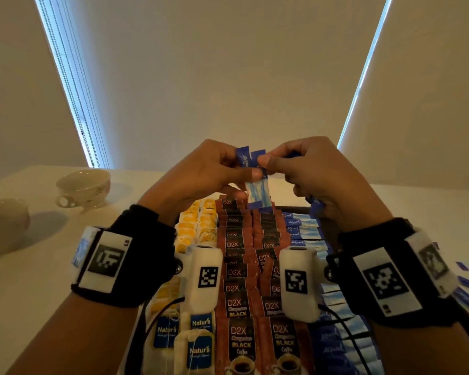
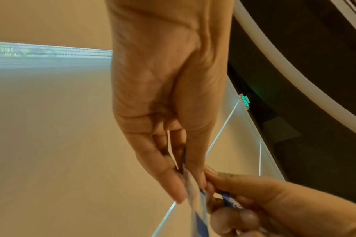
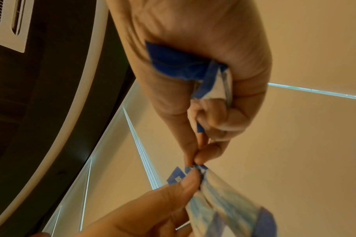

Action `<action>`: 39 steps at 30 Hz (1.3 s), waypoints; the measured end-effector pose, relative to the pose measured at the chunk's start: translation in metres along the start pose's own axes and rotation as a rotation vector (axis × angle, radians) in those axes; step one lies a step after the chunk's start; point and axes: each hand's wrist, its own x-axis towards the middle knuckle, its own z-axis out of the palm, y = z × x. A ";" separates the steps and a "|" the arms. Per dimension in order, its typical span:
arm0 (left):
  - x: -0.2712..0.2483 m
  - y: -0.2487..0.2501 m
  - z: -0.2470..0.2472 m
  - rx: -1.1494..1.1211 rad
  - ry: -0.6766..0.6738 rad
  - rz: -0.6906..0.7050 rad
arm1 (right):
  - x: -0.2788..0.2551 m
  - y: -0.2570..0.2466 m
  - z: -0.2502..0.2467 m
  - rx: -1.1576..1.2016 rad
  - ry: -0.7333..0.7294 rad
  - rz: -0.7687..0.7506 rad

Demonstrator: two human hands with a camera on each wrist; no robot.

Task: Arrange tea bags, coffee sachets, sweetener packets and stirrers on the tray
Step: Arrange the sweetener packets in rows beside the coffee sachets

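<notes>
Pale roller blinds are hanging behind the tray (image 1: 324,228), its rows already filling. Above its far end, both hands — left hand (image 1: 201,174), right hand (image 1: 322,180) — are pinching blue sweetener packets (image 1: 256,185), probably separating one; the right is also clutching spares.

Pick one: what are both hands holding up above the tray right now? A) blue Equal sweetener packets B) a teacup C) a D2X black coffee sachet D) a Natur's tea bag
A: the left hand and right hand pinch blue Equal sweetener packets between their fingertips, raised over the tray's rows; the right hand also keeps more blue packets tucked in its palm.
</notes>
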 end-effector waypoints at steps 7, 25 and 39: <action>0.004 -0.001 0.001 -0.227 0.267 0.061 | -0.003 0.004 -0.016 -0.033 -0.214 0.113; 0.006 -0.001 0.017 -0.197 0.347 0.184 | -0.001 0.007 -0.010 0.088 -0.137 0.074; 0.002 0.008 0.016 -0.239 0.337 0.176 | -0.004 0.004 -0.023 0.012 -0.134 0.042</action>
